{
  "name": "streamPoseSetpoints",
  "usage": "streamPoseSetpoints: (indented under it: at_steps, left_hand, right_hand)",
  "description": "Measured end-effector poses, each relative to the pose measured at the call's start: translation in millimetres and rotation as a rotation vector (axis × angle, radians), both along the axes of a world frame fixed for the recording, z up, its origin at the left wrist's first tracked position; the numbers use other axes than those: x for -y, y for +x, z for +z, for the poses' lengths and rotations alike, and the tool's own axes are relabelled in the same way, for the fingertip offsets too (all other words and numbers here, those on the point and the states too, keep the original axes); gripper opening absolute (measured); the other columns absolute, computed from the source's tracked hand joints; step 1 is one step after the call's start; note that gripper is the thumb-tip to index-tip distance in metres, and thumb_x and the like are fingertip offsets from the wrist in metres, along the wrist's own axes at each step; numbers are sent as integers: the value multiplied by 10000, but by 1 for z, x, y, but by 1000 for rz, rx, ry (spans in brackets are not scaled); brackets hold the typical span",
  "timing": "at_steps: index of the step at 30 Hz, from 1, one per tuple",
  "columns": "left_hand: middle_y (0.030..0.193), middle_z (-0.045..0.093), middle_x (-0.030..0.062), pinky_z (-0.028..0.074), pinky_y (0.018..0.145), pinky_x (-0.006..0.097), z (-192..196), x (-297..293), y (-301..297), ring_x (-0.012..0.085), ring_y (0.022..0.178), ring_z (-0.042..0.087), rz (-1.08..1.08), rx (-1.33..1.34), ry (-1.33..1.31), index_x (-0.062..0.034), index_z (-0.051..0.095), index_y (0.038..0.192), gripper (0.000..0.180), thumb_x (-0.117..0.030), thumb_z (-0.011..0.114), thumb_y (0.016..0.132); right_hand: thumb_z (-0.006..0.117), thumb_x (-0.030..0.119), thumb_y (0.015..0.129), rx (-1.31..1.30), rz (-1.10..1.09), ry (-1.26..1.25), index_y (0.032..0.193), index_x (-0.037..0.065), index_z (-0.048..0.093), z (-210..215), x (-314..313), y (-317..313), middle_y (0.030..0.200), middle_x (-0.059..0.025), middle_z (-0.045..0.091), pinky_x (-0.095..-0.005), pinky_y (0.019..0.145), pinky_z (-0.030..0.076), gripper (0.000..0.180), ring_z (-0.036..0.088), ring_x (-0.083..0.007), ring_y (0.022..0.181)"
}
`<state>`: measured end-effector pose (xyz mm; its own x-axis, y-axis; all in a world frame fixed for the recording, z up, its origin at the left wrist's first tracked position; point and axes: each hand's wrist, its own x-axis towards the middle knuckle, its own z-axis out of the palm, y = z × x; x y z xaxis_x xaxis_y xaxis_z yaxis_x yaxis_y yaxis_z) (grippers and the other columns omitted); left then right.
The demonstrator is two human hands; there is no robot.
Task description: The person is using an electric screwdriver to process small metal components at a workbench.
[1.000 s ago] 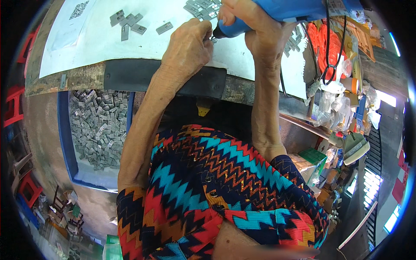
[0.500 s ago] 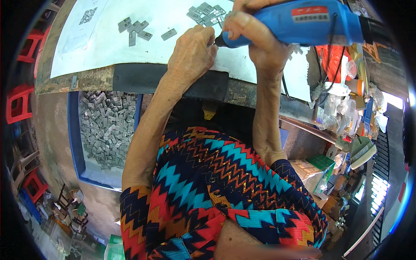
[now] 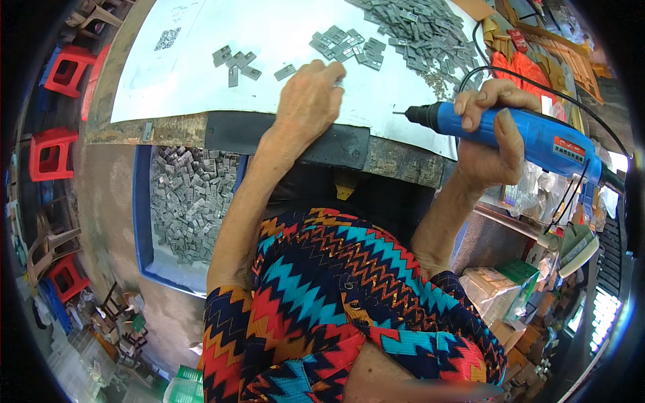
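A blue rectangular bin (image 3: 142, 221) of small grey metal pieces sits below the bench (image 3: 168, 129) edge, red plastic stools (image 3: 52, 153) stand at far left, and green-and-white cardboard boxes (image 3: 500, 289) lie at lower right.

Workbench (image 3: 396, 160), white sheet (image 3: 222, 94), scattered grey metal pieces (image 3: 416, 33)

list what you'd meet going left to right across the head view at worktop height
red plastic stools → small cluster of grey metal pieces → left hand, resting on the white sheet → blue electric screwdriver, gripped by the right hand
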<state>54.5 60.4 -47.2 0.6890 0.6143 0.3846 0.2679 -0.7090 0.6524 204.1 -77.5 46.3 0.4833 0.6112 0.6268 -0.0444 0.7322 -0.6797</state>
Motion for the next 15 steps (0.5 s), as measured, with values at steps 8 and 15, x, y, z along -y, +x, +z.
streamPoseSetpoints:
  at_steps: [8, 15]
  left_hand:
    - [749, 571, 125, 440, 607, 320, 4, -29, -25, 208, 640, 549, 108, -42, 13, -19, 597, 912, 173, -85, 602, 753]
    - [825, 605, 173, 454, 670, 371, 10, -40, -34, 312, 727, 587, 235, -136, 32, -22, 598, 897, 145, -83, 577, 767]
  right_hand:
    - [512, 25, 749, -102, -174, -38, 978, -14, 505, -8, 31, 27, 817, -200, 531, -409, 642, 454, 233, 520, -200, 542]
    - [609, -22, 718, -44, -512, 11, 850, -49, 548, -12, 39, 45, 758, -145, 575, -359, 587, 501, 147, 577, -199, 535]
